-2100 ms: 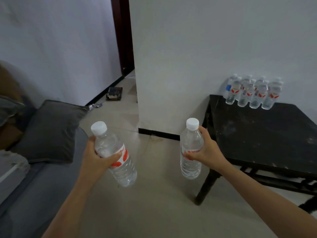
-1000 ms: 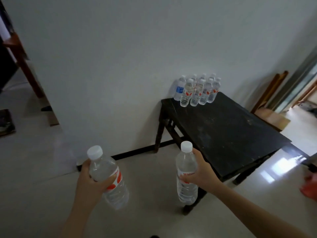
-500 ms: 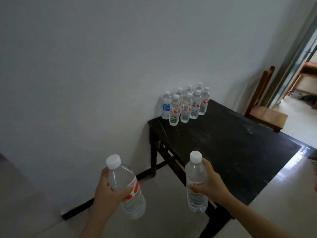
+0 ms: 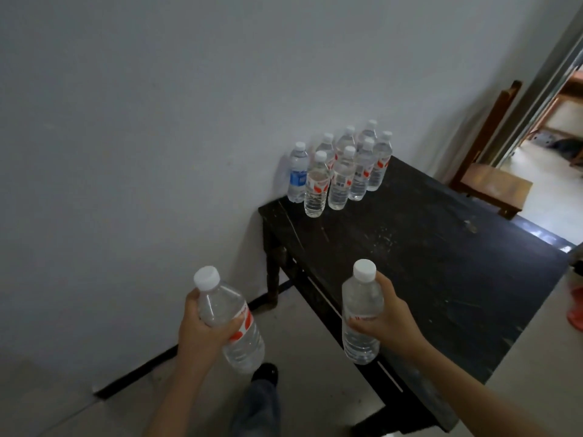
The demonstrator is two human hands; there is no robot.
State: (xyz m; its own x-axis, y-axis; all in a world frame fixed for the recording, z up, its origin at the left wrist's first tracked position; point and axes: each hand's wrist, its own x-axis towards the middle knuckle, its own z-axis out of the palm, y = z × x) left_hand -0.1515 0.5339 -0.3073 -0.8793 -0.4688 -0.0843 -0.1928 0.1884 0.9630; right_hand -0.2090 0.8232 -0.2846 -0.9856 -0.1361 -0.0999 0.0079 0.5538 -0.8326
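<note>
My left hand (image 4: pixel 202 332) grips a clear water bottle (image 4: pixel 232 323) with a white cap and red label, tilted left, over the floor. My right hand (image 4: pixel 389 320) holds a second such bottle (image 4: pixel 359 313) upright above the near edge of a black table (image 4: pixel 441 263). A cluster of several water bottles (image 4: pixel 342 171) stands at the table's far corner against the white wall; the leftmost one (image 4: pixel 297 175) has a blue label.
A wooden chair (image 4: pixel 492 181) stands past the table's far right end beside a doorway. My leg and shoe (image 4: pixel 260 395) show on the tiled floor beside the table. Something red (image 4: pixel 575 307) lies on the floor at the right edge.
The view has swung right and closed in on the table. Both hands keep their bottles; the right bottle now hangs over the table's near edge.
</note>
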